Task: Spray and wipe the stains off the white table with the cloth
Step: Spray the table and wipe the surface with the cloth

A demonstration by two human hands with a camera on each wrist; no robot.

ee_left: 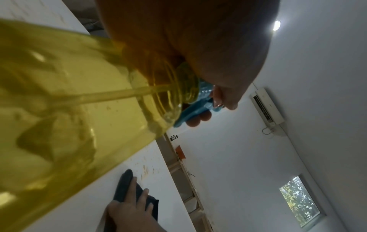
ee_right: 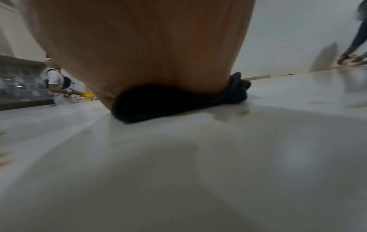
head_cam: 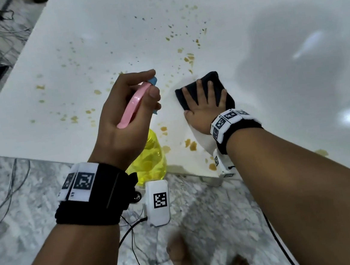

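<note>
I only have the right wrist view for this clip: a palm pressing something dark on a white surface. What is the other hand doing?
Observer: The left hand grips a spray bottle, yellow with a pink head, held above the near edge of the table.
Operator: Are the right fingers curled into the cloth?
Observer: No. The right hand lies flat, fingers spread straight over the black cloth.
Operator: Are there stains left?
Observer: Yes. Yellowish stains lie beyond the cloth, more to its left, and some near the right wrist.
</note>
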